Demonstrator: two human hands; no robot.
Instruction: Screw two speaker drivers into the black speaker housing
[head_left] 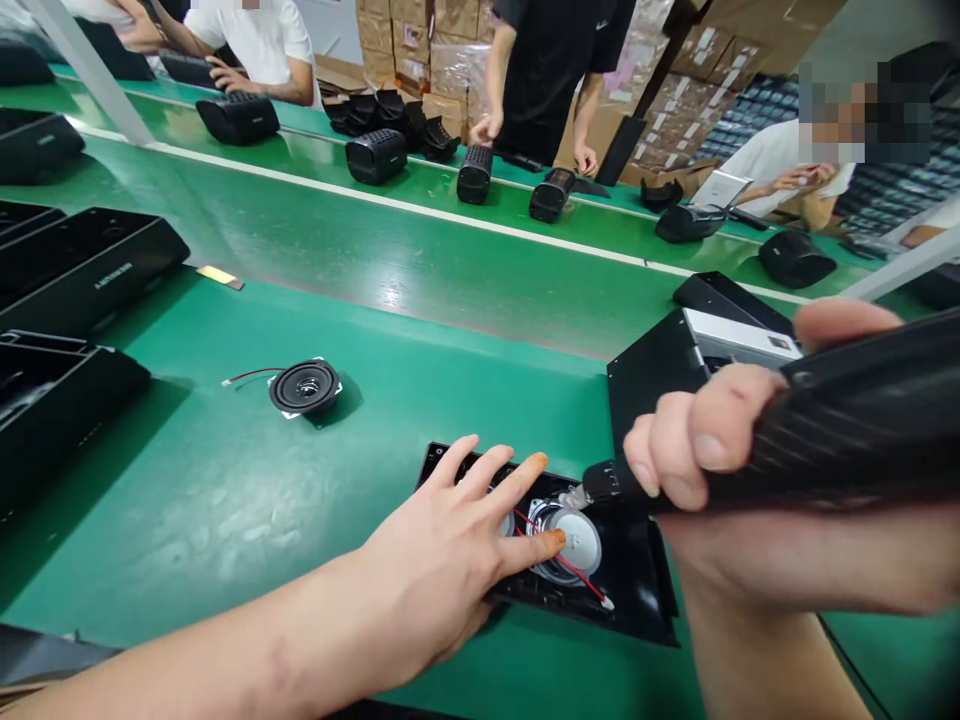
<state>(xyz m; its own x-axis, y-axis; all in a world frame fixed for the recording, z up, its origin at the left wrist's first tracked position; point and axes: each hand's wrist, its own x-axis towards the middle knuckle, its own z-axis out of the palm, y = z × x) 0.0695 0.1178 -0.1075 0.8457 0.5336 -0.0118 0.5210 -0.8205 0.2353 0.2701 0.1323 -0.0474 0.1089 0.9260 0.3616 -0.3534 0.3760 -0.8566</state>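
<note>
The right grip (701, 440) wraps a power screwdriver (862, 430), lower right, its tip (574, 498) beside a speaker (581, 543) in a panel (637, 580), lower centre; the left grip (446, 545) spreads over the panel, whether clasping I cannot tell.

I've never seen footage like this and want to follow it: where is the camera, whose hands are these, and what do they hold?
No robot here: the camera sits on a person's head, looking forward and down, so both bare hands in front are that person's. The left hand, fingers spread, rests on a black panel with a round speaker in it. The right hand grips a black driver-like tool, its tip near that speaker's rim. On the green surface lies a loose speaker with a red wire; black housings stand further left. Other people are across the way.
</note>
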